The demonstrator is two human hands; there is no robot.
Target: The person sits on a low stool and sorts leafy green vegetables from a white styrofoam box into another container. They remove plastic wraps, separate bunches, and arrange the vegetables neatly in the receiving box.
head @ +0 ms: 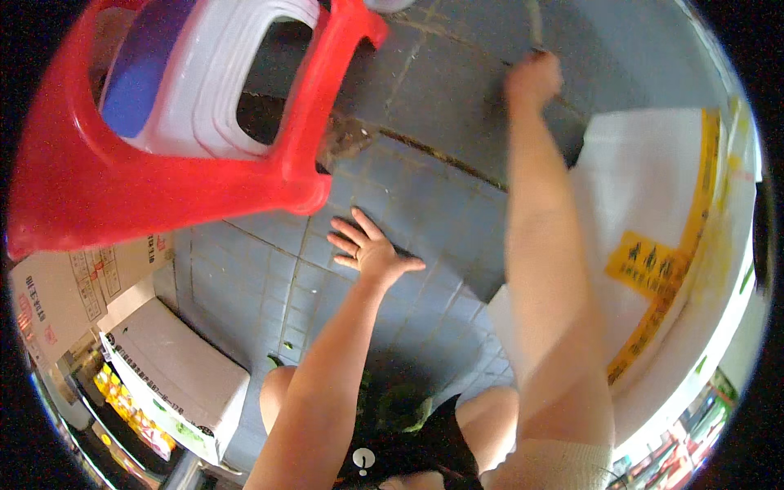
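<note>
My left hand [371, 252] is held over the grey tiled floor [257, 294], its fingers spread and nothing in it. A ring shows on one finger. Farther forward, my right hand [534, 81] is closed around the near end of a pale, slender handle [535, 24]. The handle runs out past the top of the view, so what it belongs to is hidden, and the hand is slightly blurred. A red plastic stool [159, 190] stands to the front left, beyond my left hand, with white plastic [208, 79] and blue plastic [138, 79] nested inside it.
A white box [637, 184] with yellow printed tape [649, 263] stands right, beside my right forearm. Cardboard boxes [79, 294] and a white carton [184, 361] bearing writing sit left. Yellow packets [131, 410] lie behind the carton. Small leaf scraps [288, 345] dot the floor.
</note>
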